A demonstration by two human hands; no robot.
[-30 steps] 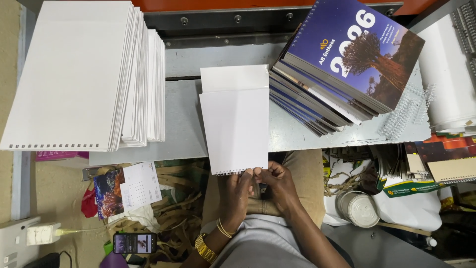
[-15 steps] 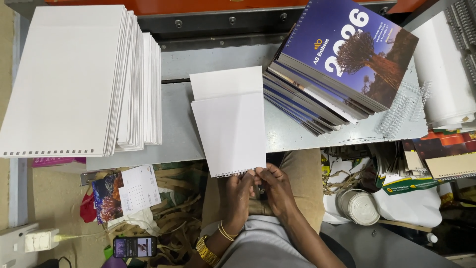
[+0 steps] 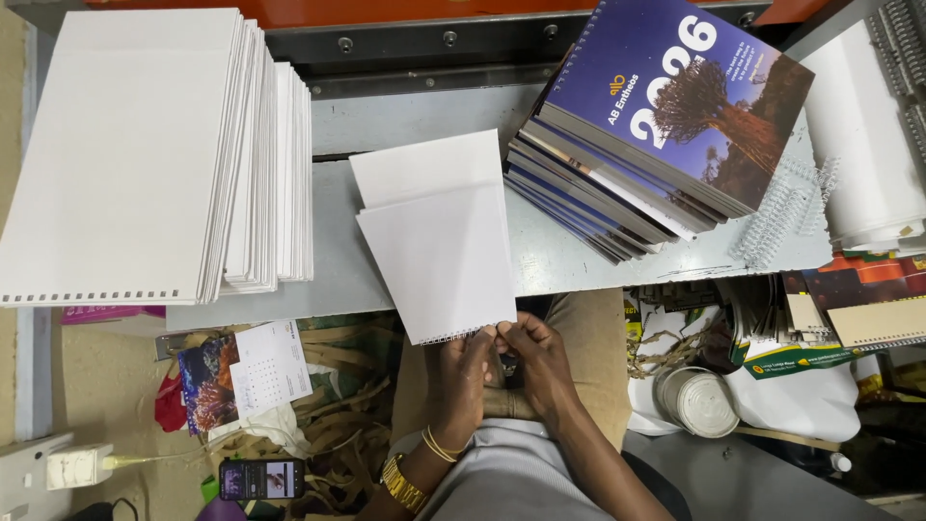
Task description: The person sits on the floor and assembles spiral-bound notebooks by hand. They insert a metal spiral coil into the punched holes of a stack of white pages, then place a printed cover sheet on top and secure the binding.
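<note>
At surface (image 3: 579, 265) edge, left hand (image 3: 461, 376) and right hand (image 3: 538, 362) pinch the white sheet stack (image 3: 439, 256) by its wire-bound edge, now tilted slightly clockwise versus earlier.

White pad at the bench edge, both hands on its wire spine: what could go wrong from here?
1. The white pad hangs over the bench edge, held only at its wire edge by the left hand and right hand; a loose grip could let it slide off.
2. The stack of blue calendars leans fanned out beside it; a nudge might topple it.
3. Loose wire coils sit near the edge and may snag.
</note>
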